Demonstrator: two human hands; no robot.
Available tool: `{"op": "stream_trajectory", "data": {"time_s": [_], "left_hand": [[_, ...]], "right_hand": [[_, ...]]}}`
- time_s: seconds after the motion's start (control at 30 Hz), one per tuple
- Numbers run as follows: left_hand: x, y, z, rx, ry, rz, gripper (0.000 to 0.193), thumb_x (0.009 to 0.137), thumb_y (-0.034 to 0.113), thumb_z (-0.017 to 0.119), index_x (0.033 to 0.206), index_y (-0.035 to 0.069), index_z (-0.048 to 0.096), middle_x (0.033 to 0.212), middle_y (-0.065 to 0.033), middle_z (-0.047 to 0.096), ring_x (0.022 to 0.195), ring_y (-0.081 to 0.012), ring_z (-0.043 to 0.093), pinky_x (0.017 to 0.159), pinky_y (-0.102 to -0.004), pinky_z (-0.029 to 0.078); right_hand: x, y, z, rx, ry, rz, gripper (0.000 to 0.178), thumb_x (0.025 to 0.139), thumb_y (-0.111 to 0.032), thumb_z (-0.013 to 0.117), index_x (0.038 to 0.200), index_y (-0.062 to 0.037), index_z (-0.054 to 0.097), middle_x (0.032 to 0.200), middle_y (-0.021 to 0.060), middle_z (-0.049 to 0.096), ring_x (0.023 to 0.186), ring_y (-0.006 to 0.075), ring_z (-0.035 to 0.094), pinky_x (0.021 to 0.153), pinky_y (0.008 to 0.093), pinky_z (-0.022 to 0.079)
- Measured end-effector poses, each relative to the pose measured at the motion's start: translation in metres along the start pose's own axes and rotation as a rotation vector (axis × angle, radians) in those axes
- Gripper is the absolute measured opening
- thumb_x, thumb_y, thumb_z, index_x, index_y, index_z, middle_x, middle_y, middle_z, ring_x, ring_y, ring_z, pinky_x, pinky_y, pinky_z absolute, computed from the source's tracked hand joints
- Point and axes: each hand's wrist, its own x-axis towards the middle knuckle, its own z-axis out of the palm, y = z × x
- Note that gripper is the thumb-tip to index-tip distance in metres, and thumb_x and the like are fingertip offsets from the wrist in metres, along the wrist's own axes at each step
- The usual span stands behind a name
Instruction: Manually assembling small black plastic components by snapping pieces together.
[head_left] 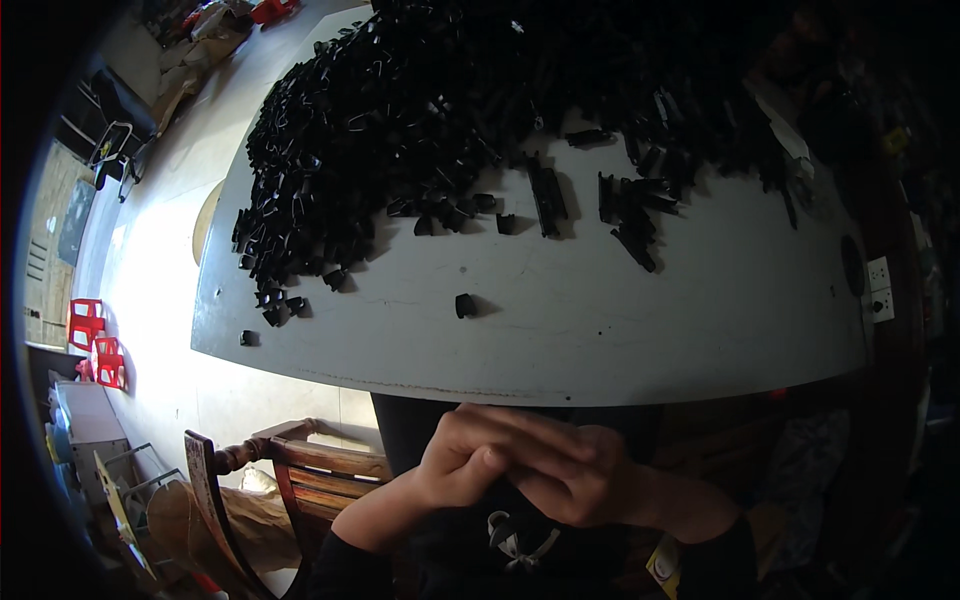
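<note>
My left hand (475, 455) and my right hand (585, 475) are clasped together below the near edge of the grey table (620, 330), over my dark lap. The fingers of the left hand lie across the right hand. I cannot see anything held between them. A large heap of small black plastic parts (400, 110) covers the far half of the table. One stray black part (465, 305) lies alone nearer to me, well above my hands.
A short row of black parts (630, 215) lies to the right of the heap. A wooden chair (290, 475) stands at my lower left. Red stools (95, 345) sit on the pale floor at far left. A white wall socket (880, 290) shows at right.
</note>
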Motion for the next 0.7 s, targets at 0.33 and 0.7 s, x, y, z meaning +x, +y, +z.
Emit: {"op": "stream_trajectory", "data": {"time_s": [0.33,0.7], "left_hand": [[0.006,0.01,-0.068,1.084,0.605,0.0,0.019,0.075,-0.008,0.063,0.092,0.001,0.064,0.085,-0.0092,0.059,0.077,-0.0195,0.06,0.068,-0.0286,0.048],[0.03,-0.008,-0.068,1.554,0.414,-0.461,0.026,0.081,0.023,0.067,0.099,0.007,0.057,0.087,-0.0098,0.057,0.073,-0.0298,0.063,0.061,-0.0392,0.049]], "right_hand": [[0.004,0.102,-0.045,-0.48,-0.036,0.623,0.028,0.07,0.009,0.061,0.096,-0.0005,0.057,0.092,0.014,0.06,0.087,0.0325,0.061,0.074,0.041,0.048],[-0.01,0.083,-0.031,-0.295,-0.116,0.624,0.03,0.072,0.003,0.066,0.102,0.001,0.058,0.095,0.0186,0.063,0.09,0.0351,0.064,0.075,0.0411,0.051]]}}
